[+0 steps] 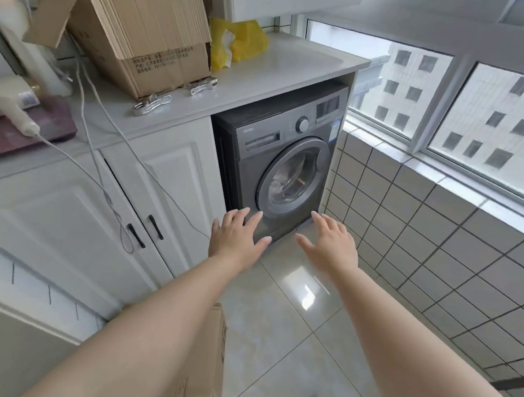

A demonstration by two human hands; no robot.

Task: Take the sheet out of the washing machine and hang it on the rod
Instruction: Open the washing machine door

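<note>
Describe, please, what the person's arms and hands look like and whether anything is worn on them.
Both forearms are bare along their whole visible length, with no sleeve in view. The left hand and the right hand wear no gloves, and no ring, watch or bracelet shows. The fingernails look short and unpainted.

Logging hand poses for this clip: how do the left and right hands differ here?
The left hand overlaps the washing machine front in view; the right hand shows over floor and tiled wall. Left fingers spread wider than right. Both are open, palms down, holding nothing, reaching forward.
</note>
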